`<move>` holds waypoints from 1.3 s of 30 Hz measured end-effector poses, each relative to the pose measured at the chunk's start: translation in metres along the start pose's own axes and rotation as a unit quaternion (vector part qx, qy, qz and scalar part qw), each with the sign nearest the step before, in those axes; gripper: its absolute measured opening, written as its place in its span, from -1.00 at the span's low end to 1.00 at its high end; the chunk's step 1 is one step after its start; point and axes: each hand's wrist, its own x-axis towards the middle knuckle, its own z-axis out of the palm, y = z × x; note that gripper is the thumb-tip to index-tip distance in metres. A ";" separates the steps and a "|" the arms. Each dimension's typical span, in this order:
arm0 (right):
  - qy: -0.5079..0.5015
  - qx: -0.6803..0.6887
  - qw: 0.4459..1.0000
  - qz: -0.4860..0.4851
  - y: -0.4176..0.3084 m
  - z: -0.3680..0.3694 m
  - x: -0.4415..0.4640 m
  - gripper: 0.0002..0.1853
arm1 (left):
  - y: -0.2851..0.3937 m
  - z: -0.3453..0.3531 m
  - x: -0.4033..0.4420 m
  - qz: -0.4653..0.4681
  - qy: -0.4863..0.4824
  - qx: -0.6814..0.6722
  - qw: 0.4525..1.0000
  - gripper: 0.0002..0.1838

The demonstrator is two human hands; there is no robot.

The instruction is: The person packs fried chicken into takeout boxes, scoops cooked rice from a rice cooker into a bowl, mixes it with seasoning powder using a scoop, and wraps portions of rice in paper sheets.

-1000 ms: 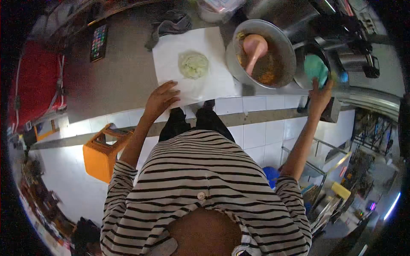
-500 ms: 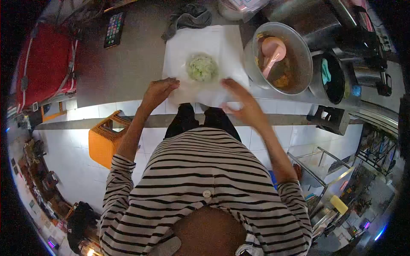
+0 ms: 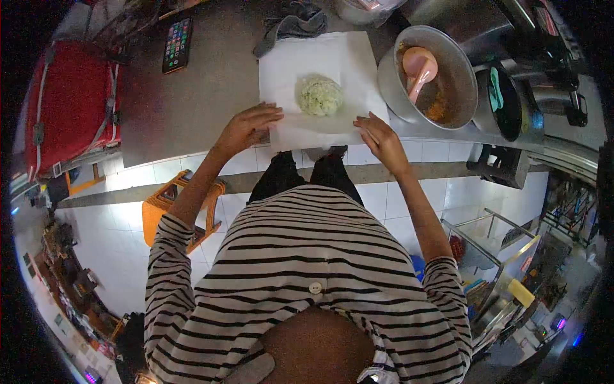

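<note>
A rounded mound of pale, greenish-white food, which looks like rice (image 3: 321, 96), sits on a white sheet of paper (image 3: 281, 73) on the metal counter. My left hand (image 3: 248, 131) is at the paper's left side near the front, fingers pointing inward over the edge and thumb below. At the right front edge, my right hand (image 3: 384, 139) has its fingers and thumb drawn together on the paper. Both hands appear to pinch the sheet, though the exact contact is partly hidden. The near part of the paper reaches the counter's front edge.
Right of the paper stands a large metal pot (image 3: 389, 89) with a pink scoop (image 3: 420, 67) inside. Beyond it is a dark pot (image 3: 508, 118) with a green cloth. A grey cloth (image 3: 294, 27), a phone (image 3: 177, 45) and a red bag (image 3: 73, 102) lie around. An orange stool (image 3: 157, 214) stands below.
My right hand has moved in from open, spread fingers to the paper's right edge. My left fingers have straightened somewhat at the left edge. The view has shifted slightly.
</note>
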 end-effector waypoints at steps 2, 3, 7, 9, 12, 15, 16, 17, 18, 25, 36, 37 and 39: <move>0.010 0.005 1.000 -0.010 -0.012 -0.004 0.003 -0.75 | -0.006 -0.004 0.000 -0.032 0.000 -0.044 0.999 -0.74; -0.001 -0.006 0.999 -0.039 -0.004 -0.002 0.000 -0.74 | -0.009 -0.005 -0.002 -0.059 -0.005 -0.053 0.997 -0.74; -0.022 0.050 0.996 -0.064 0.019 0.006 -0.010 -0.58 | -0.021 -0.016 -0.007 -0.003 -0.007 -0.091 0.996 -0.74; -0.030 0.065 0.997 -0.043 0.010 0.006 -0.016 -0.48 | -0.022 -0.019 -0.011 0.002 -0.010 -0.069 0.998 -0.74; -0.039 -0.011 0.999 -0.025 -0.031 0.007 -0.009 -0.37 | -0.023 -0.018 -0.011 -0.003 -0.005 -0.055 0.998 -0.74; 0.034 -0.040 0.999 -0.011 -0.035 0.049 -0.014 -0.42 | -0.021 -0.023 -0.007 0.016 0.002 -0.046 0.999 -0.73; 0.028 -0.045 0.998 -0.027 -0.029 0.055 -0.019 -0.46 | -0.020 -0.025 -0.006 0.026 0.003 -0.043 0.999 -0.72; 0.023 -0.050 0.998 -0.042 -0.025 0.058 -0.023 -0.49 | -0.024 -0.025 -0.010 0.041 -0.008 -0.041 0.998 -0.72; 0.019 -0.054 0.997 -0.057 -0.020 0.060 -0.028 -0.52 | -0.032 -0.023 -0.014 0.056 -0.019 -0.039 0.997 -0.71; 0.066 0.058 0.996 -0.016 -0.025 0.050 -0.033 -0.70 | -0.031 -0.007 -0.039 0.032 -0.030 -0.077 0.996 -0.73; 0.169 0.221 0.935 0.222 -0.003 0.037 0.030 -0.80 | -0.039 0.014 -0.002 -0.186 0.222 -0.155 0.944 -0.70; 0.185 0.164 0.944 0.218 -0.009 0.037 0.032 -0.77 | -0.041 0.016 0.002 -0.207 0.224 -0.172 0.937 -0.69; 0.161 0.160 0.950 0.215 0.010 0.045 0.030 -0.76 | -0.048 0.019 0.010 -0.252 0.201 -0.175 0.931 -0.70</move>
